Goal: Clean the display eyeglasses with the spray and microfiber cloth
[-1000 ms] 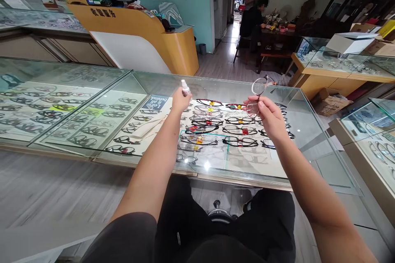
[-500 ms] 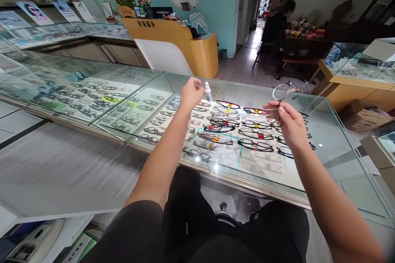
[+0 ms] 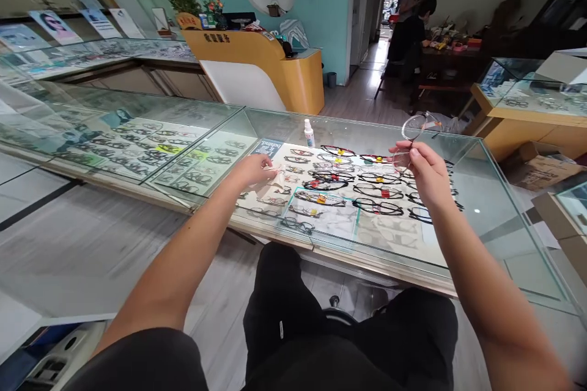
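Observation:
My right hand (image 3: 431,172) is closed on a pair of round, thin-rimmed eyeglasses (image 3: 414,127), gripped near the middle with one lens above the fingers and one below. The glasses are tilted upright over the glass counter. Farther left, my left hand (image 3: 254,172) reaches down to the counter top, its fingers pinched at the edge of a thin, pale, patterned cloth (image 3: 277,176). A small white spray bottle (image 3: 309,134) stands just beyond the cloth. Several dark-framed glasses (image 3: 328,181) with coloured tags lie in rows between my hands.
The glass display counter (image 3: 499,244) runs across in front of my knees, and more frames show inside it to the left. A blue printed card (image 3: 268,147) lies near the bottle. Behind are a wooden reception desk (image 3: 302,82) and people at a dark table on the right.
My left hand has moved down and left from beside the spray bottle to the pale cloth. My right hand still holds the eyeglasses, shifted slightly left and lower.

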A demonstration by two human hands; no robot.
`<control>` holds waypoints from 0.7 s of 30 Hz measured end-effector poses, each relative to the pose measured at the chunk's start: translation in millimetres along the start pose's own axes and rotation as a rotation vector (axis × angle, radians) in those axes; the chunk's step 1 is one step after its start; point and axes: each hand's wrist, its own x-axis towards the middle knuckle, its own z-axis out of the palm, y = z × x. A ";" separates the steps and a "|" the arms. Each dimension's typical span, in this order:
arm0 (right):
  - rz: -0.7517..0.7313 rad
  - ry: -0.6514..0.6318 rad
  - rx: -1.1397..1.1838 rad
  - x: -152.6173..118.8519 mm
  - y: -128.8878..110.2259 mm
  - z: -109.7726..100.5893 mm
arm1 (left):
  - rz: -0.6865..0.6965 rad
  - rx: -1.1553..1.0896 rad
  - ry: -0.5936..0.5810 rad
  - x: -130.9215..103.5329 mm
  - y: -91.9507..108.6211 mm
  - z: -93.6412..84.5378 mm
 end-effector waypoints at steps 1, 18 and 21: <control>-0.003 -0.001 0.013 1.0 -0.3 -0.5 | -0.004 0.011 -0.003 0.3 0.7 -0.3; 0.007 0.055 0.046 13.3 -5.8 -9.8 | 0.064 0.251 0.110 -11.6 14.6 7.1; 0.022 0.056 0.048 13.0 -6.4 -9.7 | 0.066 0.264 0.132 -11.8 16.6 11.4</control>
